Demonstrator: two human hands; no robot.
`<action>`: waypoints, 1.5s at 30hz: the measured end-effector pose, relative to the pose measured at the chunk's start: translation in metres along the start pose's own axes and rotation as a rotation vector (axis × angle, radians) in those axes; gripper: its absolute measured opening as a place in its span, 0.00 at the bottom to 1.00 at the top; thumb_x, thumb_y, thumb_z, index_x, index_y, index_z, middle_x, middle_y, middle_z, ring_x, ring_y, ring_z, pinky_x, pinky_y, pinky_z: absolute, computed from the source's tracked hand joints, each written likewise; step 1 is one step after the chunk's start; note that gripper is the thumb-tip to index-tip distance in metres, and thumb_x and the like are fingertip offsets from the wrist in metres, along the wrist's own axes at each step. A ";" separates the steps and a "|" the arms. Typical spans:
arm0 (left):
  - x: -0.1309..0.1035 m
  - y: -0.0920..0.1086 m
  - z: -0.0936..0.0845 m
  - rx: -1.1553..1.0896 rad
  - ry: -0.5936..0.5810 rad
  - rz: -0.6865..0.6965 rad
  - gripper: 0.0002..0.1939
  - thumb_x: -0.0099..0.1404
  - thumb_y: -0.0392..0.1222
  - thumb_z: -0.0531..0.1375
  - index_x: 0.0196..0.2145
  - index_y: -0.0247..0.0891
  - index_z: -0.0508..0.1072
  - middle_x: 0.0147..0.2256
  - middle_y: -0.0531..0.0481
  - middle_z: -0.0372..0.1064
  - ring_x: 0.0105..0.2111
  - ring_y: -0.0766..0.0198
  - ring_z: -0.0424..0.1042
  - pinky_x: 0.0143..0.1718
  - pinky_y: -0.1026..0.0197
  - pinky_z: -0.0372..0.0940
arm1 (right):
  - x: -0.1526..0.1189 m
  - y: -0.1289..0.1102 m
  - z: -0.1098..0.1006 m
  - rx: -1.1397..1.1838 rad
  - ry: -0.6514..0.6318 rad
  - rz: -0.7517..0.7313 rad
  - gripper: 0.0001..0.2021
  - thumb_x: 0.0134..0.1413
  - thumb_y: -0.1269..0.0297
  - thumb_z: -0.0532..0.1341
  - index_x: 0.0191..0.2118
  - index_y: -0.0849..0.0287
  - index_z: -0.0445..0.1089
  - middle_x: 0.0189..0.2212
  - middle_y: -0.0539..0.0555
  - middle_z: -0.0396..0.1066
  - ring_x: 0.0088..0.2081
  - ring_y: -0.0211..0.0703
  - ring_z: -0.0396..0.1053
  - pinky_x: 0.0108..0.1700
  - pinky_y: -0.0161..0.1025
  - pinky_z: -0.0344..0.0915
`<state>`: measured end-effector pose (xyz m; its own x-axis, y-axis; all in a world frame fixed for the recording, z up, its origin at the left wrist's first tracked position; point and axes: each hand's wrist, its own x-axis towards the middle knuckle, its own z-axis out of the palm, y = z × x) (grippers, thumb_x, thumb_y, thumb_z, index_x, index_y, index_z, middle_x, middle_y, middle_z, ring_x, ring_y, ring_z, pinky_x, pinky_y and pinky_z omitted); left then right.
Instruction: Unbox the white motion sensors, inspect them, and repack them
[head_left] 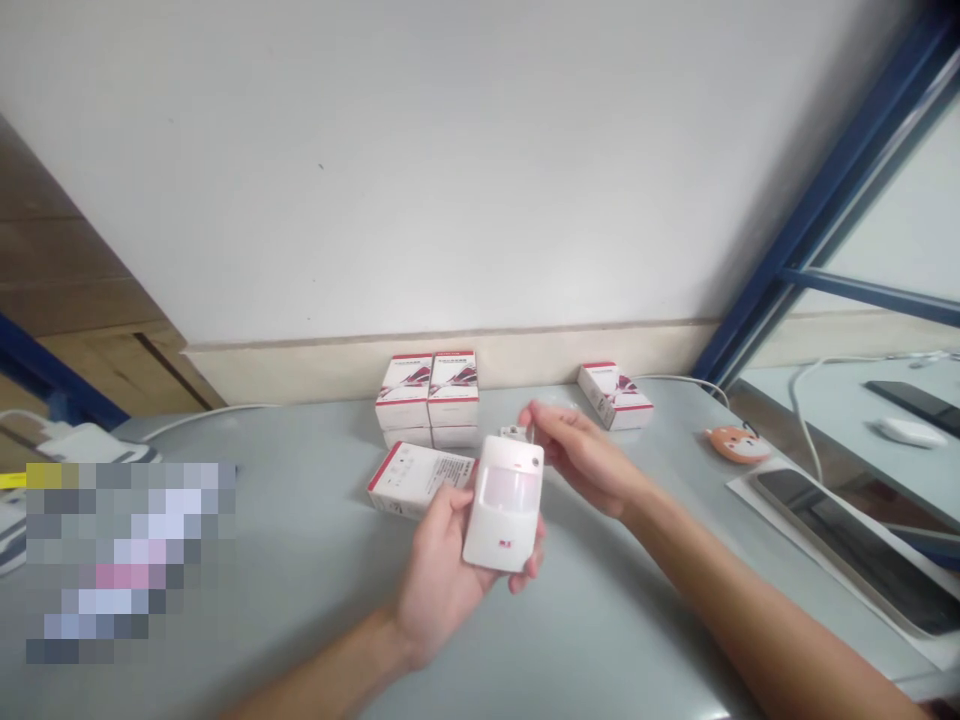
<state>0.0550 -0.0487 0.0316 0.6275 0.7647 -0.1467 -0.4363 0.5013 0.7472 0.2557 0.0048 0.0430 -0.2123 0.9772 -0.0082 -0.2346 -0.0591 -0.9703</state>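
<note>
A white motion sensor with a curved translucent window lies upright in my left hand, its face towards me. The fingers of that hand wrap around its back and right edge, with the thumb at its left side. At the sensor's upper right corner, my right hand is closed in a pinch on a thin part too small to name. A small white bracket-like piece shows just behind the sensor's top edge. Behind my left hand, a white and red box lies on the table, partly hidden by the sensor.
Several stacked white and red boxes stand near the wall. Another such box lies farther right. An orange animal-faced item and a dark phone-like slab are at the right. White cabled equipment and a blurred-out patch occupy the left.
</note>
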 end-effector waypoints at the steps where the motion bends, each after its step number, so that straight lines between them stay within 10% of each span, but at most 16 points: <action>1: 0.000 0.000 -0.001 0.025 -0.009 -0.036 0.27 0.74 0.49 0.42 0.46 0.28 0.74 0.36 0.35 0.74 0.30 0.55 0.73 0.31 0.56 0.60 | 0.002 -0.002 -0.004 0.055 0.077 -0.038 0.18 0.61 0.43 0.68 0.38 0.54 0.77 0.24 0.45 0.50 0.27 0.37 0.46 0.30 0.37 0.51; 5: 0.000 0.002 -0.005 0.168 -0.072 -0.185 0.28 0.74 0.54 0.42 0.45 0.29 0.74 0.36 0.36 0.74 0.30 0.56 0.73 0.30 0.58 0.58 | 0.012 -0.019 -0.039 0.244 0.327 -0.192 0.16 0.55 0.48 0.74 0.38 0.54 0.76 0.24 0.43 0.46 0.25 0.35 0.42 0.24 0.33 0.49; 20: -0.003 -0.005 0.000 0.354 -0.030 -0.350 0.29 0.73 0.56 0.40 0.42 0.33 0.73 0.34 0.41 0.74 0.26 0.62 0.71 0.31 0.58 0.51 | 0.013 -0.031 -0.142 0.376 0.549 -0.262 0.18 0.48 0.59 0.80 0.35 0.55 0.71 0.19 0.39 0.51 0.18 0.28 0.46 0.15 0.26 0.50; 31: -0.001 -0.007 -0.008 0.271 -0.130 -0.258 0.28 0.75 0.56 0.43 0.51 0.33 0.72 0.36 0.38 0.77 0.28 0.57 0.75 0.31 0.58 0.56 | 0.012 -0.035 -0.136 0.468 0.499 -0.210 0.03 0.65 0.67 0.69 0.43 0.56 0.76 0.31 0.46 0.73 0.24 0.25 0.67 0.26 0.19 0.71; 45: 0.009 -0.002 -0.018 0.192 -0.305 -0.328 0.25 0.73 0.57 0.47 0.56 0.37 0.68 0.40 0.38 0.77 0.31 0.55 0.78 0.30 0.58 0.56 | 0.010 -0.033 -0.135 0.505 0.539 -0.249 0.10 0.70 0.68 0.64 0.33 0.57 0.70 0.27 0.46 0.66 0.25 0.25 0.63 0.31 0.25 0.66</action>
<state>0.0494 -0.0357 0.0169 0.8849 0.4111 -0.2188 -0.0755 0.5904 0.8036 0.3895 0.0445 0.0422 0.3635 0.9304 -0.0463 -0.6456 0.2158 -0.7326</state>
